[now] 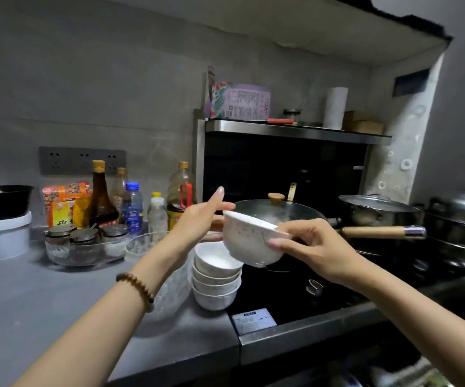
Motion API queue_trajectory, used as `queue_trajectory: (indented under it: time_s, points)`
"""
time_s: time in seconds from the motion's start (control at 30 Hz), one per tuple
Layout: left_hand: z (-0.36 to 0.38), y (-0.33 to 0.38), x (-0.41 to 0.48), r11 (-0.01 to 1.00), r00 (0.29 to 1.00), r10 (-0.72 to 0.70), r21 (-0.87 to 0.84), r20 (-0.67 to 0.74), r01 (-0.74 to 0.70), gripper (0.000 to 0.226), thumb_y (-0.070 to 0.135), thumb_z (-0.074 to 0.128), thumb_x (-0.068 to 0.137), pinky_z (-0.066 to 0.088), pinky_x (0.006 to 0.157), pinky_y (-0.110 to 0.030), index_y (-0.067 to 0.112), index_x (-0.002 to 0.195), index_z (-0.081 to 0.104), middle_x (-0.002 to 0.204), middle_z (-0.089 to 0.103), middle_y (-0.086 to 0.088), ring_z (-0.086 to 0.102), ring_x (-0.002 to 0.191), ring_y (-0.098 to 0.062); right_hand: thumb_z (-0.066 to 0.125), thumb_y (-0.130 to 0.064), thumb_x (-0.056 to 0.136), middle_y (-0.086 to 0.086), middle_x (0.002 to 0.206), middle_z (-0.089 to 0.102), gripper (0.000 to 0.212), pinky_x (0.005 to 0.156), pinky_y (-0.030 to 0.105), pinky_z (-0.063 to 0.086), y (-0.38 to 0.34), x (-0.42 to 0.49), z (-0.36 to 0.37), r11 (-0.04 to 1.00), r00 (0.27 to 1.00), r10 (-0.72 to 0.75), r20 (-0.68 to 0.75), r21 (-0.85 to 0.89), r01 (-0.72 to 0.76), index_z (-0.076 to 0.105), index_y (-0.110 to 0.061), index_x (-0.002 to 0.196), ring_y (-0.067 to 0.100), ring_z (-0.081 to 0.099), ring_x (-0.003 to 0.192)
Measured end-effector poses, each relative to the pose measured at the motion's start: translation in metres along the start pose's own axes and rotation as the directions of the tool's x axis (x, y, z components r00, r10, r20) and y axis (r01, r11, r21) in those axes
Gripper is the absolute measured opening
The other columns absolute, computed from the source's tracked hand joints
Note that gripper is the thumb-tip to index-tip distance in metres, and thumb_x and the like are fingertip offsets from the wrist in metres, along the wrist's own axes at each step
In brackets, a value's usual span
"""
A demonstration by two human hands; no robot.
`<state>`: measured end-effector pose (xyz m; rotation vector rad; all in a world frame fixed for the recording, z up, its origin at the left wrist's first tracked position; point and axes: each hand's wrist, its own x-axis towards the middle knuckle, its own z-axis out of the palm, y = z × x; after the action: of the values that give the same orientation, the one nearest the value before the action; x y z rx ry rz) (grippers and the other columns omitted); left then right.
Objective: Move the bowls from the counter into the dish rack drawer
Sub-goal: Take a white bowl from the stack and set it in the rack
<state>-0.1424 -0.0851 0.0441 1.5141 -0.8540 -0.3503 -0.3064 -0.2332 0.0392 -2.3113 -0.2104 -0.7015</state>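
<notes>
Now your right hand grips a white bowl by its rim, above the stack of bowls on the tabletop; your left hand is open beside it. Likely fragile, slippery ceramic: support underneath.

Glossy ceramic bowl; matt grey counter.

The grey worktop carries a stack of white bowls near its right edge, a glass bowl beside them, a glass tray of jars, bottles behind, and what looks like a white tub far left.
</notes>
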Motion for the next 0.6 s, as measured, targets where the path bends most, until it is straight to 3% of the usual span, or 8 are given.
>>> queue_trajectory:
  time_s: [0.1, 0.2, 0.27, 0.3, 0.4, 0.47, 0.6]
  points:
    - [0.044, -0.007, -0.011, 0.982, 0.986, -0.039, -0.176, 0.162, 0.068, 0.048, 0.064, 0.043, 0.081, 0.058, 0.075, -0.027, 0.026, 0.102, 0.064, 0.096, 0.074, 0.002, 0.071, 0.092, -0.013, 0.055, -0.018, 0.088, -0.012, 0.068, 0.069, 0.018, 0.064, 0.008, 0.045, 0.007, -0.031, -0.013, 0.971, 0.987, 0.135, -0.089, 0.210, -0.114, 0.070, -0.020, 0.077, -0.005, 0.062, 0.067]
    - [0.095, -0.026, -0.022, 0.974, 0.954, -0.023, -0.209, 0.298, 0.089, 0.060, 0.063, 0.056, 0.072, 0.057, 0.085, -0.037, 0.023, 0.116, 0.057, 0.108, 0.071, 0.001, 0.069, 0.098, -0.015, 0.053, -0.026, 0.087, 0.006, 0.084, 0.074, 0.027, 0.077, 0.022, 0.047, 0.026, -0.061, -0.023, 0.933, 0.950, 0.266, -0.165, 0.293, -0.211, 0.071, -0.008, 0.096, 0.009, 0.064, 0.082]
    - [0.127, -0.040, -0.028, 0.979, 0.940, -0.032, -0.178, 0.338, 0.098, 0.068, 0.058, 0.067, 0.072, 0.058, 0.084, -0.038, 0.022, 0.126, 0.049, 0.114, 0.067, -0.002, 0.069, 0.097, -0.015, 0.055, -0.034, 0.086, 0.024, 0.100, 0.069, 0.038, 0.085, 0.039, 0.045, 0.042, -0.084, -0.029, 0.900, 0.921, 0.347, -0.178, 0.340, -0.274, 0.069, -0.004, 0.103, 0.023, 0.061, 0.090]
    - [0.140, -0.047, -0.031, 0.978, 0.936, -0.045, -0.175, 0.348, 0.112, 0.064, 0.053, 0.068, 0.074, 0.059, 0.080, -0.037, 0.020, 0.125, 0.049, 0.112, 0.068, -0.003, 0.070, 0.093, -0.016, 0.056, -0.036, 0.087, 0.025, 0.104, 0.069, 0.040, 0.089, 0.041, 0.045, 0.050, -0.096, -0.032, 0.884, 0.905, 0.386, -0.179, 0.352, -0.308, 0.069, -0.004, 0.105, 0.025, 0.061, 0.092]
    - [0.180, -0.071, -0.034, 0.971, 0.901, -0.093, -0.162, 0.423, 0.177, 0.041, 0.048, 0.065, 0.079, 0.058, 0.078, -0.036, 0.015, 0.102, 0.063, 0.091, 0.071, -0.008, 0.069, 0.074, -0.017, 0.053, -0.034, 0.088, 0.020, 0.107, 0.070, 0.039, 0.096, 0.040, 0.046, 0.075, -0.133, -0.040, 0.820, 0.851, 0.504, -0.146, 0.392, -0.418, 0.068, -0.005, 0.108, 0.026, 0.064, 0.097]
    - [0.204, -0.093, -0.035, 0.958, 0.874, -0.165, -0.138, 0.457, 0.252, 0.040, 0.052, 0.066, 0.074, 0.057, 0.078, -0.036, 0.014, 0.088, 0.066, 0.082, 0.071, -0.007, 0.069, 0.073, -0.017, 0.053, -0.035, 0.086, 0.018, 0.106, 0.071, 0.039, 0.095, 0.039, 0.047, 0.094, -0.155, -0.044, 0.783, 0.817, 0.565, -0.110, 0.383, -0.490, 0.070, -0.006, 0.106, 0.025, 0.065, 0.095]
    - [0.243, -0.148, -0.033, 0.924, 0.793, -0.303, -0.043, 0.528, 0.381, 0.052, 0.054, 0.062, 0.078, 0.057, 0.085, -0.039, 0.009, 0.103, 0.065, 0.100, 0.073, -0.017, 0.071, 0.091, -0.024, 0.060, -0.035, 0.082, 0.008, 0.096, 0.074, 0.032, 0.080, 0.031, 0.055, 0.136, -0.192, -0.045, 0.702, 0.736, 0.675, -0.047, 0.349, -0.621, 0.071, -0.013, 0.103, 0.016, 0.069, 0.087]
